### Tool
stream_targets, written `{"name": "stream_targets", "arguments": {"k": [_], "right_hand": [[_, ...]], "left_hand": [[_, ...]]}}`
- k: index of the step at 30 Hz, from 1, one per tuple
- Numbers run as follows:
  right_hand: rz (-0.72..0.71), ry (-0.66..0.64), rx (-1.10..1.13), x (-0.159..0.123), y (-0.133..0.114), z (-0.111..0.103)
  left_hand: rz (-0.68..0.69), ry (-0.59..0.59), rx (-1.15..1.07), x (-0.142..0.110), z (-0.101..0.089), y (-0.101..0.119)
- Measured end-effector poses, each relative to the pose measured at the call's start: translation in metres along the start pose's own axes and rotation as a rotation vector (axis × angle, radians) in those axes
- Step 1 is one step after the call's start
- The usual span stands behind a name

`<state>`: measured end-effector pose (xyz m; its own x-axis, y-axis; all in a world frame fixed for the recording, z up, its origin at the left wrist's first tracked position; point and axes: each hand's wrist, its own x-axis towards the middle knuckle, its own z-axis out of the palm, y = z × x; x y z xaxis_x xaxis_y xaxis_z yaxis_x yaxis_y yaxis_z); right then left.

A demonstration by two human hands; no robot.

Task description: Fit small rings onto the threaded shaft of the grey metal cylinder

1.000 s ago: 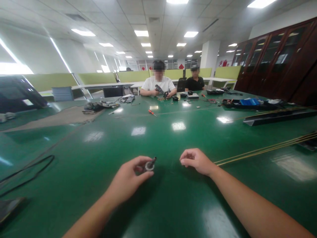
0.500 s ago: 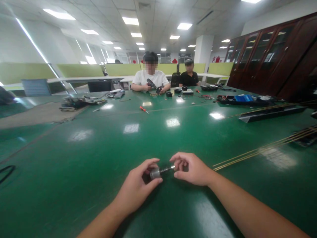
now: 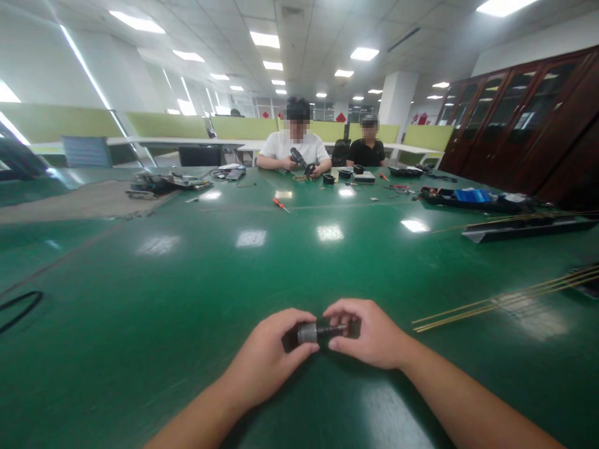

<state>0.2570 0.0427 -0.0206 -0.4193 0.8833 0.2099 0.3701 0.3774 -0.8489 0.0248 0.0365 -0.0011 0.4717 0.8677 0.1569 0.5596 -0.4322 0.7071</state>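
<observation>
A grey metal cylinder with a dark, ridged shaft (image 3: 307, 333) lies crosswise between my two hands, just above the green table. My left hand (image 3: 269, 349) is closed on the thick grey end, thumb below and fingers above. My right hand (image 3: 367, 333) curls around the narrower dark end, its thumb on the near side. The fingers partly cover the shaft's tip, so its exact shape is hard to make out.
Thin brass-coloured rods (image 3: 472, 305) lie at the right. Beyond them are a dark metal channel (image 3: 524, 229) and a black tray with blue material (image 3: 472, 197). An orange screwdriver (image 3: 279, 204) lies mid-table. Two people sit opposite; one holds a power drill (image 3: 297, 157). A black cable (image 3: 28, 305) curves at left.
My right hand has come closer to my left hand, and its fingers now overlap the shaft's end. The cylinder has levelled out, and a thicker dark section shows beside it.
</observation>
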Motion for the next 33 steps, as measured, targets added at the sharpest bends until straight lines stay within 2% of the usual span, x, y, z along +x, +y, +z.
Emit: {"name": "stream_targets", "arguments": {"k": [6,24,33], "right_hand": [[-0.036,-0.003,-0.078,0.0005,-0.0014,0.0004],[-0.036,-0.004,-0.073,-0.0027,-0.0076,0.0044],[-0.095,0.008,-0.121,-0.0023,-0.0061,0.0036]], "left_hand": [[0.012,0.014,0.004,-0.0006,0.0006,-0.0023],[0.063,0.034,0.004,-0.0019,0.0042,-0.0063],[0.073,0.021,0.054,-0.0046,0.0083,-0.0069]]}}
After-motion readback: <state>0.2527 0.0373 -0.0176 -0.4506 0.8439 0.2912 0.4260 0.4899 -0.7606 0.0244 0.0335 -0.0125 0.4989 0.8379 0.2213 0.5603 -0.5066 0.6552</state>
